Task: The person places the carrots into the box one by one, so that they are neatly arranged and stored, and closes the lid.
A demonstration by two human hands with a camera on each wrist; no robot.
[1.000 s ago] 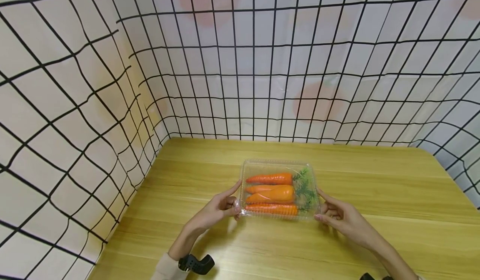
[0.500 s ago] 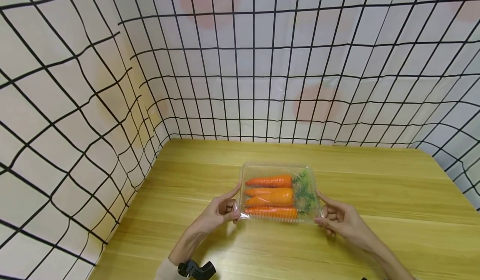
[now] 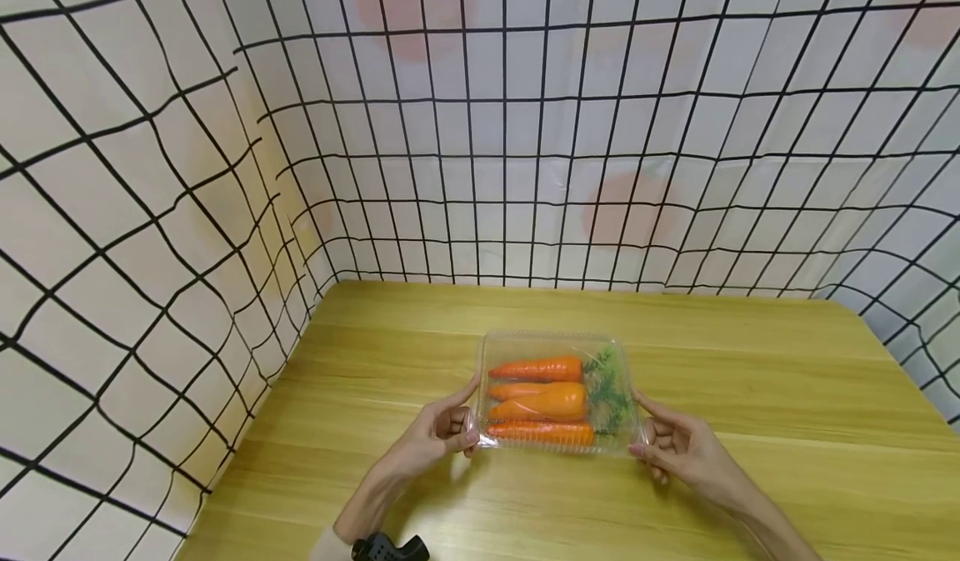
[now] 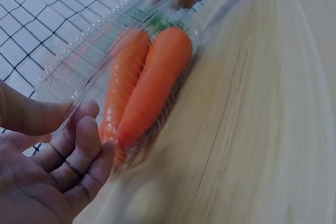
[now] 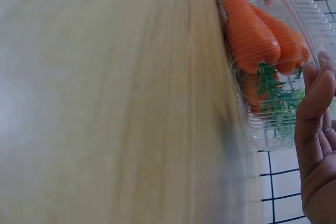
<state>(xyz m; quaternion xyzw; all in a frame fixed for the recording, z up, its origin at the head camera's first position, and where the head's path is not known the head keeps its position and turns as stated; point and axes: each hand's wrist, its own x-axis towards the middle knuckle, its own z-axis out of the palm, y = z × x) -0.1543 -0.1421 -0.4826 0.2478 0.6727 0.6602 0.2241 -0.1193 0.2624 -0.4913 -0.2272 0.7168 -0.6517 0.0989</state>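
A clear plastic clamshell box (image 3: 536, 346) is held between both hands over the wooden table. Several orange carrots (image 3: 540, 401) lie inside it, their green tops (image 3: 609, 388) toward the right end. My left hand (image 3: 431, 438) pinches the box's left end near the front corner; in the left wrist view the thumb (image 4: 31, 114) presses the rim against curled fingers. At the opposite end my right hand (image 3: 686, 444) pinches the right rim, thumb at the near corner. The right wrist view shows only part of that hand (image 5: 317, 129) beside the box's ribbed wall.
The yellow wood-grain table (image 3: 750, 361) spreads around the box. A white cloth with a black grid (image 3: 506, 177) stands behind it and along the left and right sides. A black wrist strap (image 3: 390, 548) sits on the left wrist.
Both hands and the box have come slightly nearer the table's front in the head view. The grip on both ends looks the same.
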